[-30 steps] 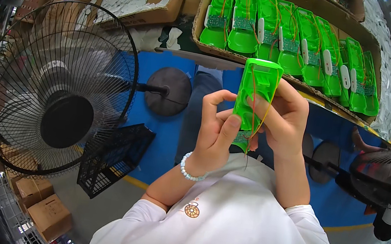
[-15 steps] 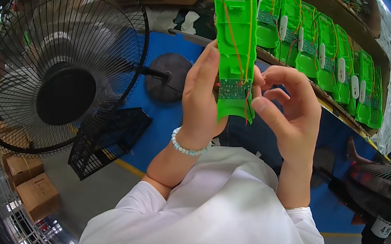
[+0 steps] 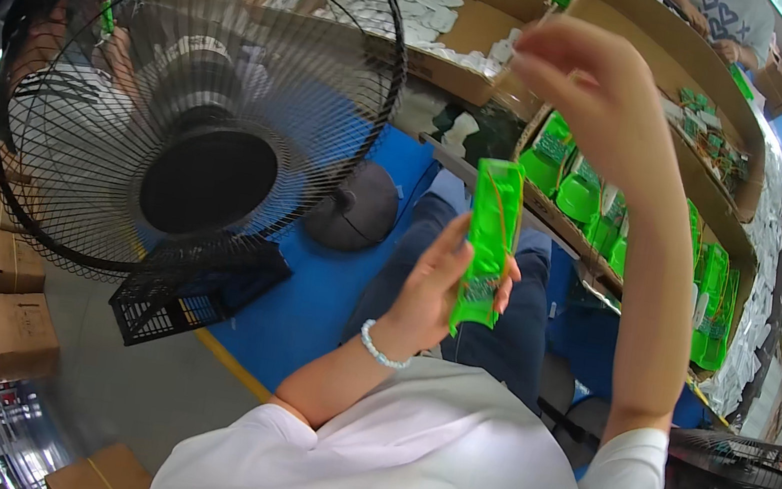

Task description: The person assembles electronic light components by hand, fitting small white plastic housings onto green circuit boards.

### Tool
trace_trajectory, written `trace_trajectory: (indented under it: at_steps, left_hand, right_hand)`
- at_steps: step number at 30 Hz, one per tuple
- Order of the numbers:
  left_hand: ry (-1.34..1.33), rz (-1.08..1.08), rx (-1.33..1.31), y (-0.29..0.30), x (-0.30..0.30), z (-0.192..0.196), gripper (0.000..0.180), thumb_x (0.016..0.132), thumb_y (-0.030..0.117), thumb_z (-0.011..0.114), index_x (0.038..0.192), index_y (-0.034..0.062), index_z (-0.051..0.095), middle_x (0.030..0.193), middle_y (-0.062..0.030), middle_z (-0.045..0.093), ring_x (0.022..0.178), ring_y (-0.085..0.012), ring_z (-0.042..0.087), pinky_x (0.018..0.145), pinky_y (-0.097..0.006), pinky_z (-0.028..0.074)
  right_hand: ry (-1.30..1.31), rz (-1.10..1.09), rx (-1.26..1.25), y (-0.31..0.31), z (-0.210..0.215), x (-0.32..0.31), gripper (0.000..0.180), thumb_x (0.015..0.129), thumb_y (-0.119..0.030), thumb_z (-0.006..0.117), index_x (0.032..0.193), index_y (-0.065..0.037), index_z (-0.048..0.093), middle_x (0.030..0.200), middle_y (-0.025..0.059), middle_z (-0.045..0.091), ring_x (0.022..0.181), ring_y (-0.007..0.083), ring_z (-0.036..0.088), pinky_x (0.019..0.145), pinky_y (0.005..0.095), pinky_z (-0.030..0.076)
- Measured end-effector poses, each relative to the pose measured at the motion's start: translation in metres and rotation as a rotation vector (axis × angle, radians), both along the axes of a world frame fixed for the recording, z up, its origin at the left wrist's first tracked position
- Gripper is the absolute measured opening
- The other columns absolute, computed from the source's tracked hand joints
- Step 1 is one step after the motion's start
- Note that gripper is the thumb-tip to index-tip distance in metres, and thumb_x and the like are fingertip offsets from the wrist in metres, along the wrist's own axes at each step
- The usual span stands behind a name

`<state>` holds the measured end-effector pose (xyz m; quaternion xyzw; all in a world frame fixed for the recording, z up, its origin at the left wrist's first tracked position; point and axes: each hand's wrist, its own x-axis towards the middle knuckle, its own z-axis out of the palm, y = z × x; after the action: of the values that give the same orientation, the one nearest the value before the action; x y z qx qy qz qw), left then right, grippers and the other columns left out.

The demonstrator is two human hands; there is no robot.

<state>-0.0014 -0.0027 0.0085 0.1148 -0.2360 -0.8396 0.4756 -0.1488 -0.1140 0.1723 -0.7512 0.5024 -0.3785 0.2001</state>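
Observation:
My left hand [image 3: 432, 296] grips a long green plastic housing [image 3: 495, 204] from beneath, fingers wrapped round its sides. The housing stands nearly upright in the picture, its hollow side showing, with orange and yellow wires along it. A small circuit board [image 3: 480, 286] sits at its lower end. Raised up and forward, my right hand [image 3: 589, 67] is away from the housing, near the corner of a cardboard box with white plastic parts [image 3: 417, 5]. Its fingers look bent but are smeared by motion, so whether they hold anything is unclear.
Partly behind my right arm, a cardboard box holds several green housings [image 3: 581, 192]. Beyond it, another box holds circuit boards [image 3: 703, 119]. A large black fan [image 3: 208, 182] stands at left, a smaller fan [image 3: 730, 478] at right. Co-workers are at far left and top right.
My right hand has left the housing and moved up and forward. The left hand with the housing sits lower in the picture; the view has shifted, showing more of the boxes.

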Motion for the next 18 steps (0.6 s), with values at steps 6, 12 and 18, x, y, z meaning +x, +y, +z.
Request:
trace_trajectory:
  at_steps: [6,12,18]
  left_hand:
    - [-0.002,-0.157,0.157,0.019,0.020,-0.003,0.065,0.096,0.023,0.055,0.150,0.0126,0.021,0.111,-0.0191,0.057,0.095,-0.0276,0.060,0.080,-0.041,0.052]
    - [-0.184,-0.045,0.111,0.048,0.079,0.003,0.075,0.088,0.015,0.066,0.149,0.0099,0.022,0.109,-0.0182,0.058,0.090,-0.0265,0.061,0.074,-0.040,0.053]
    - [-0.228,0.145,0.150,0.033,0.083,0.017,0.083,0.079,0.026,0.077,0.144,0.0083,0.028,0.096,-0.0135,0.057,0.066,-0.0194,0.058,0.046,-0.030,0.047]
  right_hand:
    - [0.464,-0.072,0.182,-0.193,-0.054,0.015,0.040,0.077,-0.034,0.073,0.103,-0.005,0.068,0.099,0.0154,0.069,0.091,0.0329,0.066,0.080,0.0398,0.053]
    - [0.533,-0.198,0.254,-0.249,-0.108,0.044,0.048,0.070,-0.036,0.080,0.099,0.000,0.068,0.099,0.0189,0.069,0.095,0.0326,0.066,0.083,0.0400,0.053]
    - [0.379,-0.275,0.108,-0.253,-0.128,0.024,0.039,0.062,-0.027,0.083,0.092,-0.005,0.071,0.093,0.0132,0.070,0.087,0.0290,0.067,0.078,0.0379,0.054]
